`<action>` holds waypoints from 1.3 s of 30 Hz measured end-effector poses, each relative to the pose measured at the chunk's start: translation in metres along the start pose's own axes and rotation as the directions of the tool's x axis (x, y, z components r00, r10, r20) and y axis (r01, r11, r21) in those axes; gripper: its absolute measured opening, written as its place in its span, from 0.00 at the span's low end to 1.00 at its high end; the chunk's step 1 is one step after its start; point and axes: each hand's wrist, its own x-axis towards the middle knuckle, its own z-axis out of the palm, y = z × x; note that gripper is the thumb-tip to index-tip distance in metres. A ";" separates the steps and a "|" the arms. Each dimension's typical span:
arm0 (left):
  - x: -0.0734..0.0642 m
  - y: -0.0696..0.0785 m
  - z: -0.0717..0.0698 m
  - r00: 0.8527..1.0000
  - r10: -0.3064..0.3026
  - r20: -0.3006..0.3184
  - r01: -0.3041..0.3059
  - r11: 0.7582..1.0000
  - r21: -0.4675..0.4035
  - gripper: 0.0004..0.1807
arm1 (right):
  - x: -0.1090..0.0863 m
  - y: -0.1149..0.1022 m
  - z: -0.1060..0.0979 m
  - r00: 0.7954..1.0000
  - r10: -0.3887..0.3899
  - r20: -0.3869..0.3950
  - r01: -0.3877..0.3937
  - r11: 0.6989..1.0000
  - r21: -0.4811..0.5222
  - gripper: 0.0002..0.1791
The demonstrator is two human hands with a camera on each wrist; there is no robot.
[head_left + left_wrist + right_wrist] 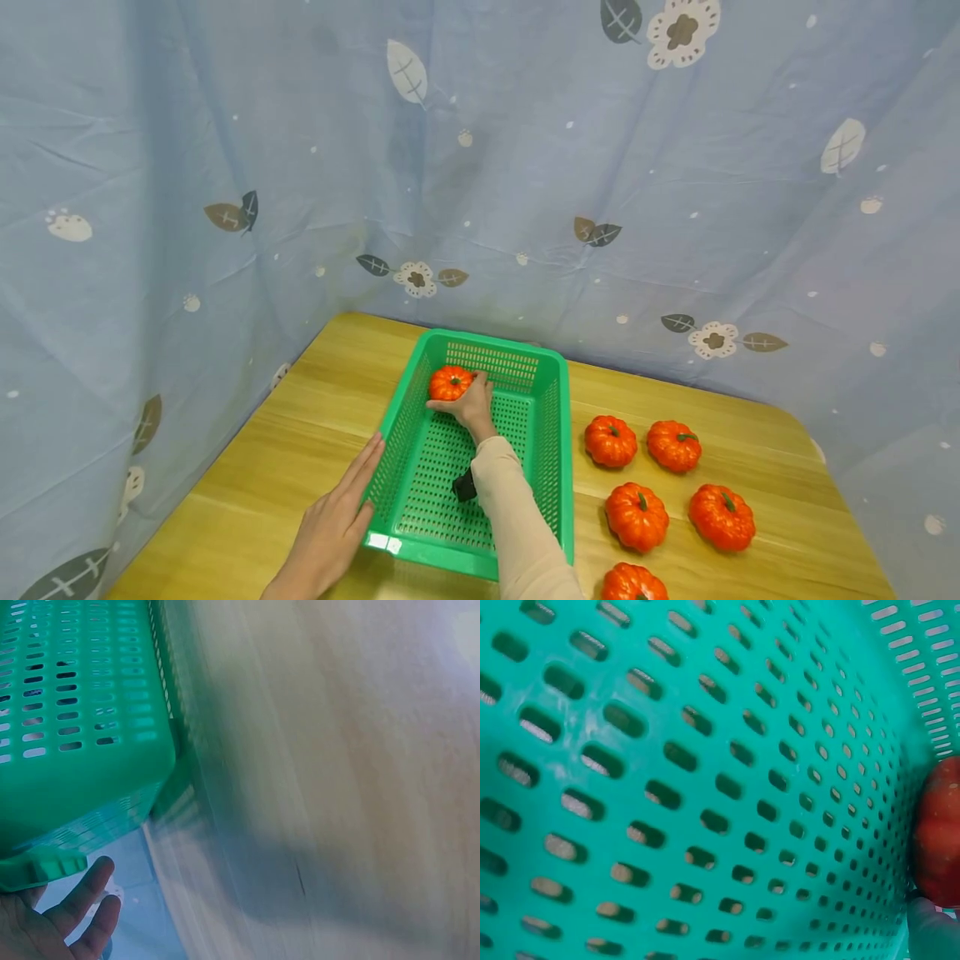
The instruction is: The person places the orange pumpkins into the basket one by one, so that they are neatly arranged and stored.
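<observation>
A green plastic basket with slotted walls stands on the wooden table. Inside its far left corner is a small orange-red pumpkin with a green stem. My right hand reaches into the basket and grips this pumpkin, thumb on the near side and fingers at its right. In the right wrist view the pumpkin shows at the right edge, low against the slotted floor. My left hand rests its straight fingers along the basket's left rim. From below, the left wrist view shows the left hand's fingers spread by the rim.
Several more pumpkins lie on the table right of the basket, one cut off by the lower frame edge. A blue patterned curtain hangs behind and to both sides of the table. A black wrist device sits under the right sleeve.
</observation>
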 end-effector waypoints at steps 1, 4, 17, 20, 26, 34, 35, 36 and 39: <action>0.000 0.001 0.001 1.000 0.002 -0.004 -0.002 1.000 0.005 0.41 | 0.000 0.001 -0.001 1.000 0.005 0.004 -0.005 1.000 0.010 0.58; 0.000 0.001 0.003 1.000 0.003 -0.005 -0.003 1.000 0.002 0.41 | -0.001 0.001 -0.004 0.999 0.026 0.022 -0.027 0.999 0.022 0.60; 0.000 -0.001 -0.004 0.998 -0.029 0.048 0.027 0.999 0.044 0.42 | -0.022 -0.055 -0.045 0.974 0.054 0.221 -0.032 0.994 -0.104 0.69; 0.002 0.001 -0.002 0.998 -0.018 0.062 0.016 0.999 0.046 0.42 | -0.030 -0.072 -0.064 0.981 -0.008 0.196 0.018 0.999 -0.049 0.67; 0.004 0.004 0.001 0.996 -0.014 0.086 0.010 0.999 0.047 0.42 | -0.058 -0.101 -0.133 0.980 -0.124 0.154 0.100 0.983 0.155 0.60; 0.006 0.000 0.000 0.994 0.039 0.099 -0.037 0.999 -0.024 0.43 | -0.077 -0.055 -0.231 0.888 -0.455 -0.060 0.436 0.796 0.420 0.59; 0.006 -0.001 0.001 0.994 0.053 0.095 -0.050 0.998 -0.033 0.43 | -0.078 -0.043 -0.241 0.875 -0.478 -0.078 0.464 0.780 0.420 0.57; 0.006 -0.002 0.002 0.994 0.066 0.089 -0.062 0.997 -0.043 0.43 | -0.079 -0.030 -0.251 0.866 -0.493 -0.085 0.481 0.774 0.411 0.53; 0.006 -0.002 0.005 0.992 0.095 0.082 -0.089 0.993 -0.072 0.43 | -0.086 0.013 -0.282 0.865 -0.498 -0.061 0.483 0.793 0.370 0.47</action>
